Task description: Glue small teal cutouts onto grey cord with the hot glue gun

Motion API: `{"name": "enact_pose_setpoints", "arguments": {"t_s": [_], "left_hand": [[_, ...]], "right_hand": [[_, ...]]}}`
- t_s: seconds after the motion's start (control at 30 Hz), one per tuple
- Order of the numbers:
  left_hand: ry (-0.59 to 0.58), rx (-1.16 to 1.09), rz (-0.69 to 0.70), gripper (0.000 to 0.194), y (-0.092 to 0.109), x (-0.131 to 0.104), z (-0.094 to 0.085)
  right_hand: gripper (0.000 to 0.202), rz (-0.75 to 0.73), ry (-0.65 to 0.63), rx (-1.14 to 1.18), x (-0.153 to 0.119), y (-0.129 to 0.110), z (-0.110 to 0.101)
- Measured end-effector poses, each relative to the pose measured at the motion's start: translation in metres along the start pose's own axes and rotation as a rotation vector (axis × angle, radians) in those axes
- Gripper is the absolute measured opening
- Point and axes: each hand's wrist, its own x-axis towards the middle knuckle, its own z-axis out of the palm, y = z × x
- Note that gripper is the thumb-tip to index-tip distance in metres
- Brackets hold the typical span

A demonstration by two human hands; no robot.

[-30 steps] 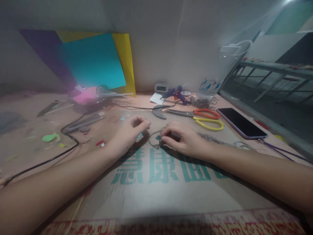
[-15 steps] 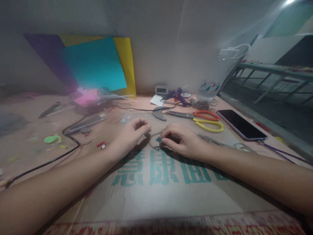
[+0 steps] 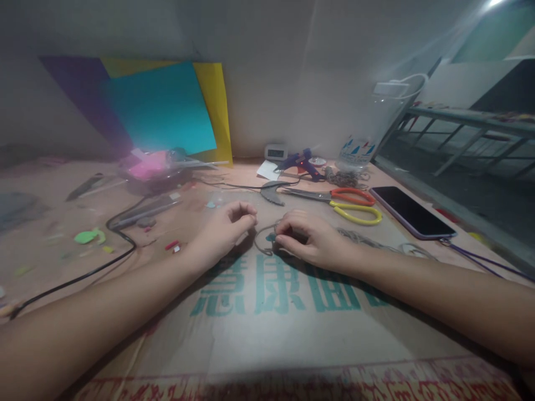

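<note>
Both of my hands are low over the cardboard in the middle. My left hand (image 3: 231, 225) has its fingers curled, thumb against the fingertips; anything between them is too small to make out. The fingers of my right hand (image 3: 305, 236) are bent round and pinched on a thin grey cord (image 3: 264, 250), which loops in the gap between the hands. More of this cord trails out to the right behind my right wrist. A small teal mark (image 3: 271, 237) shows beside my right fingertips. Scissors (image 3: 355, 205) with red and yellow handles lie just beyond my right hand.
Behind are a glue gun (image 3: 307, 165), a small digital clock (image 3: 276, 152) and a clear bottle (image 3: 355, 150). A phone (image 3: 412, 213) lies right. At left are a black cable (image 3: 96, 271), clay scraps and a bowl with pink material (image 3: 148, 165). Coloured sheets (image 3: 163, 108) stand against the wall.
</note>
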Motion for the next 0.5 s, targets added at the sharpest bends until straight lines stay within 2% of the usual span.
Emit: {"name": "enact_pose_setpoints", "arguments": {"t_s": [0.2, 0.5], "left_hand": [[-0.025, -0.002, -0.009, 0.023, 0.0011, -0.0010, -0.0005], [-0.047, 0.040, -0.001, 0.017, 0.0026, -0.0011, 0.0010]], "right_hand": [[0.004, -0.007, 0.009, 0.006, 0.0008, 0.0001, 0.0012], [0.008, 0.041, 0.070, 0.049, 0.0000, -0.0014, -0.0016]]}}
